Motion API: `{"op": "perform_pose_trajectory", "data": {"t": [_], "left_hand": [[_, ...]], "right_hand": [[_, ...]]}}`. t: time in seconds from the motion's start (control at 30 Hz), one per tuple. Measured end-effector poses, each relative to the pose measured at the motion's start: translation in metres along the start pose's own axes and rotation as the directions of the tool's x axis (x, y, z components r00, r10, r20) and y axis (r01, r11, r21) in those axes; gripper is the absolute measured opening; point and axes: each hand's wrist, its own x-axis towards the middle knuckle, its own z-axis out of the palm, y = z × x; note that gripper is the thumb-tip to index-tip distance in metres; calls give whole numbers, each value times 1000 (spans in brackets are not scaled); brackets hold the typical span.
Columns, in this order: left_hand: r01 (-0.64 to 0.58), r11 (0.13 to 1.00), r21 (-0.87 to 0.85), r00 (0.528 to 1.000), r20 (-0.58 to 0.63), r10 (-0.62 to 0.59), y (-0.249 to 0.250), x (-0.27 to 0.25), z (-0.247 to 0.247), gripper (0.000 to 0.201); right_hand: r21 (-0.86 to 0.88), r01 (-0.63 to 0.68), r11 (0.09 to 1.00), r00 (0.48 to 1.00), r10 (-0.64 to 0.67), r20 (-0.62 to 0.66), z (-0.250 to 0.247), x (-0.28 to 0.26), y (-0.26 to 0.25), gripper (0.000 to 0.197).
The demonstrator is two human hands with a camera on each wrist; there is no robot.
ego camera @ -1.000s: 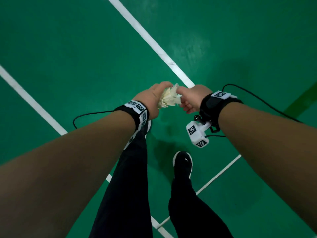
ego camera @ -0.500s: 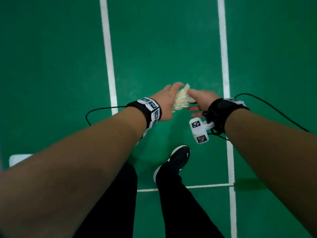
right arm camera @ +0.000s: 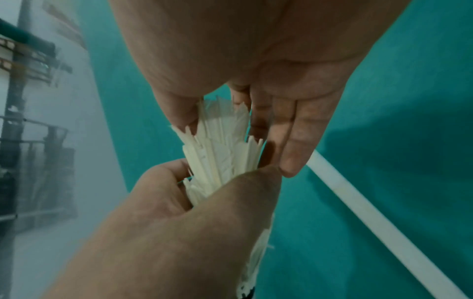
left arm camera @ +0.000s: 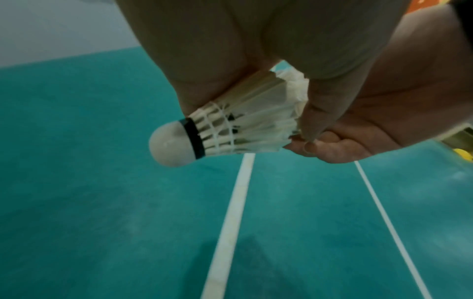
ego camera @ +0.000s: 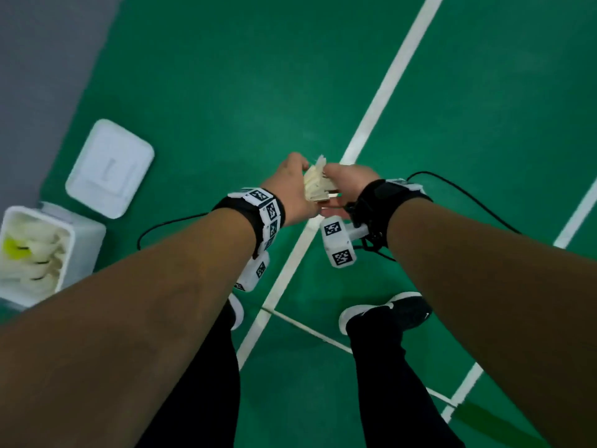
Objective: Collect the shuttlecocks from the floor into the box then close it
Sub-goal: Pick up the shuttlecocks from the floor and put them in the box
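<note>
Both my hands meet at chest height over the green floor, holding white feather shuttlecocks (ego camera: 318, 185) that look nested. My left hand (ego camera: 302, 176) grips the feather skirt; in the left wrist view the white cork with a black band (left arm camera: 176, 141) sticks out past its fingers. My right hand (ego camera: 329, 176) pinches the frayed feather tips (right arm camera: 222, 141) between thumb and fingers. The white box (ego camera: 87, 240) stands open on the floor at the far left, with several shuttlecocks (ego camera: 35, 253) inside. Its white lid (ego camera: 109, 168) lies flat on the floor just beyond it.
White court lines (ego camera: 381, 118) cross the green floor under my hands. A grey strip (ego camera: 38, 76) borders the court at top left, behind the box. My black shoes (ego camera: 387, 313) stand below my hands. Thin black cables hang from both wrists.
The head view has swung left, bringing the open box and its lid into sight. Both hands stay together on the shuttlecocks, held much as before.
</note>
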Motion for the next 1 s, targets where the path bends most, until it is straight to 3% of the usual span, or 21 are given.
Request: {"op": "perform_pose_trajectory", "data": {"t": [0.13,0.43,0.53,0.63,0.67,0.73,0.83,1.0], "left_hand": [[131,986,-106,989,-55,-138,-126,-37,-65,67],[377,893,-247,897,-143,-418,-341,-98,-190,48],[385,889,-249,892,-148,-427,-378,-107,-207,52],[418,863,-285,866,-162,-473,-409,-113,-210,47],[434,849,-302,852,-168,-495,-416,-115,-207,44],[471,813,-342,824,-158,-544,-430,-120,-194,39],[490,775,-399,803,-140,-579,-446,-128,-178,36],[529,695,-487,754,-106,-648,-464,-147,-149,58]], "right_hand": [[-105,-44,993,995,53,89,148,-16,-16,21],[-462,92,882,963,39,267,411,-45,-63,22],[-556,190,809,947,-1,322,459,-38,-69,29],[-638,257,726,913,34,407,494,-36,-67,28],[-656,268,705,906,48,421,501,-33,-63,36],[-699,266,664,899,91,428,514,-31,-52,47],[-717,200,668,898,168,407,526,-31,-35,36],[-795,273,542,863,227,451,547,-26,-17,40]]}}
